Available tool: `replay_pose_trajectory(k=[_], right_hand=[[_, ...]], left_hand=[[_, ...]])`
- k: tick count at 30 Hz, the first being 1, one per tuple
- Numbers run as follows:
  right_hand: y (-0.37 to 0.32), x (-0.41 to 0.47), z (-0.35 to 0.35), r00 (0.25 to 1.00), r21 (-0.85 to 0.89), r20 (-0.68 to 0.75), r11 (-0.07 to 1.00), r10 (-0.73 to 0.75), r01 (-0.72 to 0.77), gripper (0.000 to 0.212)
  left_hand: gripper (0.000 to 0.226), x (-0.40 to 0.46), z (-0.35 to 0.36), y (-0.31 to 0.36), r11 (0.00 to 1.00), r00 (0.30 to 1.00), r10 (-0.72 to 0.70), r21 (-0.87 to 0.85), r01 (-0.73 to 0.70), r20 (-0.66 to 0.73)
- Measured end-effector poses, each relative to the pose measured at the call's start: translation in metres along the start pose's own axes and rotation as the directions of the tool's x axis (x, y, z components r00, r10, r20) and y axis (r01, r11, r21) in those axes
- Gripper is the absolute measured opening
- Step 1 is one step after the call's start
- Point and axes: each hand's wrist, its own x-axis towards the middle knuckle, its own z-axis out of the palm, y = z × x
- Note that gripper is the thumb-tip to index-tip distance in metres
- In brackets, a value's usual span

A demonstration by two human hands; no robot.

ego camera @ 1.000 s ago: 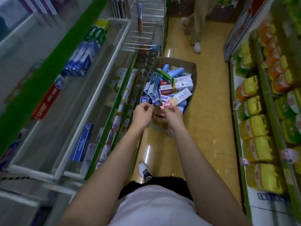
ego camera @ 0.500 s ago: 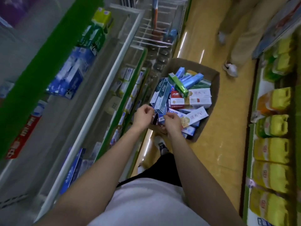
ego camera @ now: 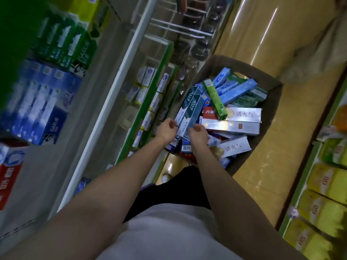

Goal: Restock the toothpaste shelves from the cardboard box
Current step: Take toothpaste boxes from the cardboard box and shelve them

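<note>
"DARLIE" reads on the green toothpaste cartons (ego camera: 82, 51) and the blue toothpaste cartons (ego camera: 53, 123); "清火" on the white toothpaste carton (ego camera: 244, 114).

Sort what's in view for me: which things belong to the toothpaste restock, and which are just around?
Part of the job:
- cardboard box on the floor
- toothpaste cartons heaped in it
- dark teal cartons by both hands
- left hand, right hand
- toothpaste shelves on the left

Just around:
- yellow packs on the right-hand shelves
- wire hooks farther along
- passer-by's leg
</note>
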Motion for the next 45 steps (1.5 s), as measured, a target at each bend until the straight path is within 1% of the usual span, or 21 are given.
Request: replay_pose_trajectory(k=[4, 7, 11, 13, 15, 17, 19, 21, 23, 25, 27, 29, 31, 33, 34, 36, 38, 40, 43, 45], right_hand=[[-0.010, 0.019, 0.003, 0.999, -0.023, 0.052, 1.000, 0.010, -0.009, 0.039], [-0.019, 0.029, 0.001, 0.997, -0.020, 0.077, 1.000, 0.026, -0.024, 0.036], [-0.020, 0.041, 0.001, 0.993, 0.009, 0.098, 0.998, 0.066, -0.067, 0.041], [-0.020, 0.044, 0.004, 0.991, 0.030, 0.109, 0.996, 0.076, -0.080, 0.043], [-0.020, 0.046, 0.008, 0.989, 0.048, 0.110, 0.994, 0.094, -0.100, 0.046], [-0.021, 0.047, 0.010, 0.988, 0.028, 0.106, 0.993, 0.113, -0.117, 0.044], [-0.023, 0.049, 0.010, 0.986, -0.024, 0.114, 0.992, 0.123, -0.121, 0.039], [-0.027, 0.052, 0.011, 0.983, -0.037, 0.136, 0.993, 0.120, -0.116, 0.035], [-0.032, 0.055, 0.017, 0.984, -0.040, 0.144, 0.995, 0.101, -0.096, 0.027], [-0.038, 0.057, 0.025, 0.989, -0.070, 0.128, 0.995, 0.079, -0.071, 0.025], [-0.043, 0.060, 0.032, 0.989, -0.088, 0.130, 0.995, 0.068, -0.057, 0.034], [-0.047, 0.063, 0.035, 0.985, -0.077, 0.150, 0.994, 0.084, -0.073, 0.048], [-0.049, 0.067, 0.037, 0.972, -0.041, 0.182, 0.989, 0.148, -0.142, 0.065], [-0.051, 0.071, 0.041, 0.964, -0.010, 0.163, 0.977, 0.210, -0.211, 0.079], [-0.052, 0.073, 0.042, 0.965, 0.002, 0.133, 0.973, 0.227, -0.229, 0.082], [-0.054, 0.076, 0.043, 0.969, 0.046, 0.092, 0.971, 0.230, -0.235, 0.076], [-0.052, 0.078, 0.043, 0.970, 0.097, 0.087, 0.967, 0.229, -0.237, 0.070], [-0.050, 0.079, 0.043, 0.966, 0.099, 0.090, 0.963, 0.241, -0.250, 0.069], [-0.052, 0.078, 0.043, 0.955, 0.083, 0.102, 0.954, 0.280, -0.289, 0.078], [-0.053, 0.079, 0.042, 0.948, 0.085, 0.107, 0.947, 0.301, -0.310, 0.085]], left_hand=[[0.027, 0.017, 0.008, 0.010, 0.996, 0.998, -0.057, 0.068, 0.055, 0.028], [0.034, 0.028, 0.013, 0.012, 0.987, 0.993, -0.117, 0.117, 0.115, 0.011], [0.035, 0.035, 0.019, 0.013, 0.979, 0.982, -0.187, 0.080, 0.190, -0.041], [0.037, 0.039, 0.022, 0.013, 0.976, 0.978, -0.205, 0.072, 0.207, -0.034], [0.045, 0.043, 0.026, 0.011, 0.970, 0.972, -0.237, 0.057, 0.237, -0.008], [0.051, 0.042, 0.027, 0.010, 0.963, 0.964, -0.265, 0.054, 0.264, 0.011], [0.049, 0.044, 0.028, 0.007, 0.961, 0.965, -0.263, 0.087, 0.261, 0.010], [0.044, 0.045, 0.030, 0.002, 0.959, 0.965, -0.263, 0.104, 0.262, -0.003], [0.037, 0.051, 0.031, -0.006, 0.953, 0.957, -0.288, 0.105, 0.285, 0.016], [0.035, 0.056, 0.034, -0.011, 0.948, 0.950, -0.308, 0.094, 0.303, 0.044], [0.034, 0.051, 0.032, -0.004, 0.951, 0.954, -0.297, 0.100, 0.292, 0.047], [0.040, 0.040, 0.028, 0.008, 0.963, 0.971, -0.233, 0.148, 0.224, 0.052], [0.051, 0.035, 0.027, 0.012, 0.963, 0.970, -0.224, 0.176, 0.204, 0.099], [0.064, 0.030, 0.023, 0.017, 0.968, 0.962, -0.236, 0.125, 0.220, 0.134], [0.067, 0.030, 0.020, 0.019, 0.972, 0.962, -0.230, 0.088, 0.219, 0.148], [0.069, 0.033, 0.017, 0.020, 0.980, 0.969, -0.199, 0.030, 0.197, 0.147], [0.067, 0.035, 0.014, 0.022, 0.978, 0.973, -0.206, -0.011, 0.208, 0.105], [0.061, 0.035, 0.011, 0.024, 0.973, 0.972, -0.231, -0.006, 0.231, 0.041], [0.046, 0.036, 0.010, 0.025, 0.969, 0.969, -0.245, 0.031, 0.244, 0.035], [0.041, 0.036, 0.008, 0.026, 0.970, 0.969, -0.243, 0.002, 0.243, 0.032]])
